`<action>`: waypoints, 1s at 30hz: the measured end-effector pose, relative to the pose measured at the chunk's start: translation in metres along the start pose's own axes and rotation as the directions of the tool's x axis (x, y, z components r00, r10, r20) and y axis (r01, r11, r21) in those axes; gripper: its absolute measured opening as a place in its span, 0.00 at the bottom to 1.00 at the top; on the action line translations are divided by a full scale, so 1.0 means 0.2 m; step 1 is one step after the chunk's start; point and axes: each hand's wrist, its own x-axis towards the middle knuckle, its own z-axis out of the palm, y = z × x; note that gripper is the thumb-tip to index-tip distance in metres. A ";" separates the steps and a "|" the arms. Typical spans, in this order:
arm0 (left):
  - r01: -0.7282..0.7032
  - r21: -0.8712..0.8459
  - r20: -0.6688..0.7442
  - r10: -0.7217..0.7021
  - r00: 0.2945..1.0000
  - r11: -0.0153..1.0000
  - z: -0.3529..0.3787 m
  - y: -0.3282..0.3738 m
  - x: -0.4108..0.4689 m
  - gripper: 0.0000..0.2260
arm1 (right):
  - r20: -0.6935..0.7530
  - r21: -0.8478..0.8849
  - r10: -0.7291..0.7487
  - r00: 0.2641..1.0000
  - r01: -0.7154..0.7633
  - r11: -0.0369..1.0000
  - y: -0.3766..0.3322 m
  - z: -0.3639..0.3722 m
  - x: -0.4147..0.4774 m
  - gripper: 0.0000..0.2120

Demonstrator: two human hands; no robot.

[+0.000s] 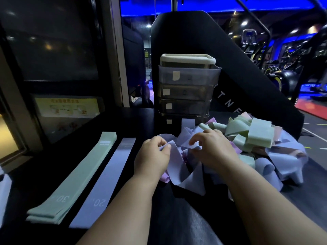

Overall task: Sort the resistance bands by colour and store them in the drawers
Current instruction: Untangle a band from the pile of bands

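Left hand [153, 156] and right hand [212, 150] each pinch the lavender resistance band [174, 164] that droops between them. The flattened lavender band [108, 181] lies just left of the left hand, long axis front-to-back. The drawers [185, 92] stand beyond both hands, and the tangled pile [256, 138] spreads to the right.

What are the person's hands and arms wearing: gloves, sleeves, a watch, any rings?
Nothing that shows. The left hand and the right hand are bare: no gloves, no rings visible. The left forearm and the right forearm are uncovered down to the picture's edge, with no sleeve, cuff, watch or bracelet. Nails look short, though the dim light makes that uncertain.
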 end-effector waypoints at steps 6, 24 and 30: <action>-0.007 -0.331 -0.073 -0.019 0.997 0.943 -0.03 0.06 -0.01 0.07 | 0.006 0.086 0.022 1.000 -0.022 0.996 0.01 0.00 0.00 0.10; -0.232 -0.773 -0.198 0.123 0.973 0.590 -0.10 0.12 -0.05 0.08 | 0.112 0.377 -0.203 0.973 0.147 0.915 -0.08 -0.03 -0.02 0.07; -0.183 -0.876 -0.179 0.051 0.982 0.447 -0.12 0.14 -0.05 0.04 | 0.110 0.522 -0.206 0.972 0.120 0.844 -0.08 -0.06 -0.04 0.24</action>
